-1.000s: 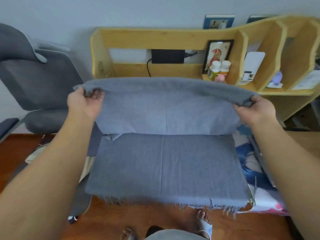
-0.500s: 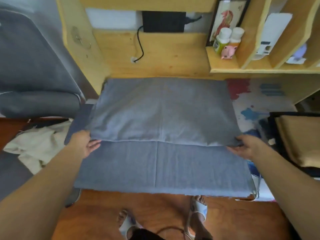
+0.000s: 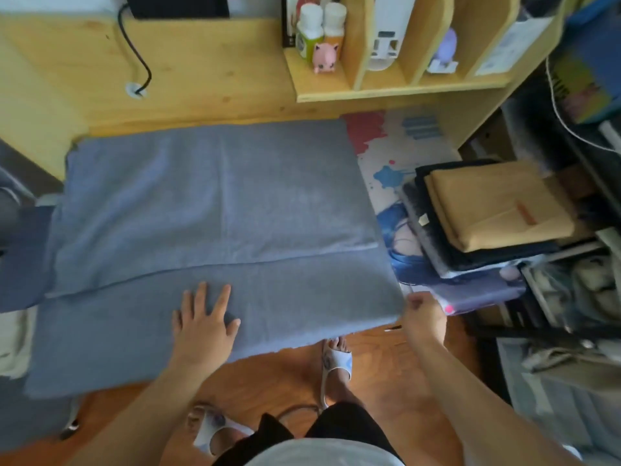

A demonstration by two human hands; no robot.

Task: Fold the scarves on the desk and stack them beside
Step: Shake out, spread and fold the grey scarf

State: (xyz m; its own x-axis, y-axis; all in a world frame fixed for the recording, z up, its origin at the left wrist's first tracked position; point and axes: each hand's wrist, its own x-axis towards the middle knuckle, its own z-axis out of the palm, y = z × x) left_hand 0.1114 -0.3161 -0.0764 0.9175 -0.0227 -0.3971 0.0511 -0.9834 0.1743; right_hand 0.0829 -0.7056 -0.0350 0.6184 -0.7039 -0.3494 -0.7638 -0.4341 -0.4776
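One grey scarf (image 3: 215, 210) is lying flat on the desk (image 3: 201, 72), folded so the upper layer is covering the far part and its edge is running across the cloth just beyond the hands; the near strip is hanging over the desk's front edge. Left hand (image 3: 205, 322) is resting palm-down on that near strip, fingers straight and spread, pressing the cloth, gripping nothing. Right hand (image 3: 424, 316) is sitting at the scarf's near right corner, fingers curled and pinching the corner's edge. One stack of folded scarves (image 3: 484, 213) is sitting on the desk mat (image 3: 396, 142) to the right of the grey one, apart from it: one tan piece on top, one black under it, one grey at the bottom, so three are showing, and I cannot tell whether more are under them. On the shelf unit (image 3: 396, 89) at the back: two small bottles (image 3: 319, 31) standing side by side, one pink figure (image 3: 324, 57) just in front of them, one white device (image 3: 386, 38) in the next slot. One black cable (image 3: 134, 52) is running down into a hole in the desk. Two slippered feet are showing on the wooden floor (image 3: 386, 371) below the desk edge.
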